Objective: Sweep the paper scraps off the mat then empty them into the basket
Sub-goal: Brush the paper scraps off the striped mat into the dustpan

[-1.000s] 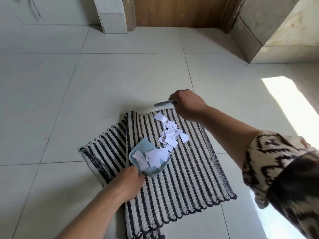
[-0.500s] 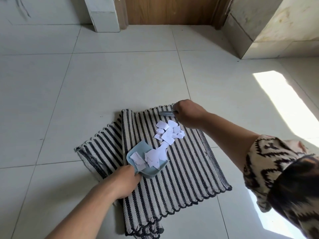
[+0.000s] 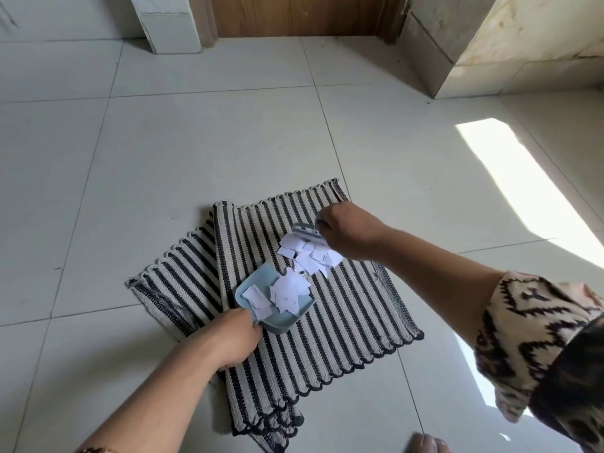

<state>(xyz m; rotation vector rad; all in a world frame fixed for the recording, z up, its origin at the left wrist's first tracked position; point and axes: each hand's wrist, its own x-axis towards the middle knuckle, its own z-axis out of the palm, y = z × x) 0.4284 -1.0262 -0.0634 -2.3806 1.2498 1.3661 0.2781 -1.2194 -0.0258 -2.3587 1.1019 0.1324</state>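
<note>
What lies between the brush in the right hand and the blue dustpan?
White paper scraps, heaped on the striped mat between the brush and the dustpan; the head view shows this.

Mat (image 3: 343,322) — woven, black-and-cream stripes, lying flat, with a second striped layer showing at its left edge. Dustpan (image 3: 258,277) — small, light blue, resting on the mat and holding white paper scraps (image 3: 287,295). Further scraps form a loose pile just beyond its mouth. The brush (image 3: 305,231), blurred and probably grey-blue, touches the pile's far edge.
</note>
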